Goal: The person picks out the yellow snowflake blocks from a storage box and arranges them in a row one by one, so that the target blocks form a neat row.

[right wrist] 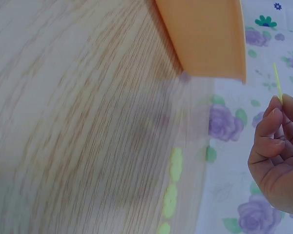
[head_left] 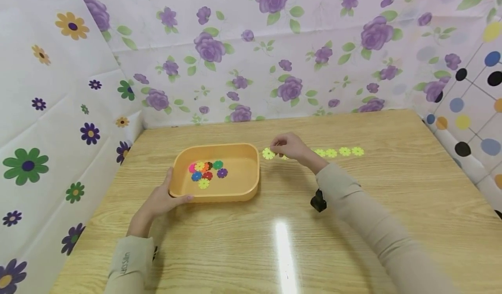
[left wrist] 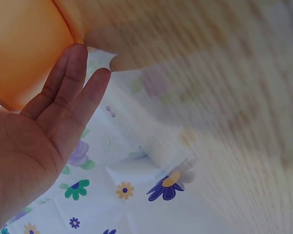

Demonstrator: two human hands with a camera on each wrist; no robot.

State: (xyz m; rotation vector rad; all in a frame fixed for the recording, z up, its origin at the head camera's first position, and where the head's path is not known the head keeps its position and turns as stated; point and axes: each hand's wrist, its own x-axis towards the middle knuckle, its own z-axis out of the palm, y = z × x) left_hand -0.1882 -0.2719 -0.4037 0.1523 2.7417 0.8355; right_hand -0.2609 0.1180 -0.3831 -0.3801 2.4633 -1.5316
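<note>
My left hand (head_left: 162,198) braces the near left corner of an orange plastic tray (head_left: 251,194); its thumb lies along the front rim. In the left wrist view its straight fingers rest against the tray's outer wall. My right hand (head_left: 290,147) is to the right of the tray. Between its thumb and fingertips it pinches a thin yellow flower-shaped disc (right wrist: 277,80), seen edge-on in the right wrist view. Several like discs (head_left: 344,151) lie in a row on the table, partly hidden by that hand. Mixed-colour flower discs (head_left: 222,173) lie inside the tray.
The wooden table (head_left: 219,246) meets flower-print sheets (head_left: 243,67) at the back and left, and a dotted sheet (head_left: 462,124) at the right. A small black object (head_left: 318,201) shows beside the right sleeve.
</note>
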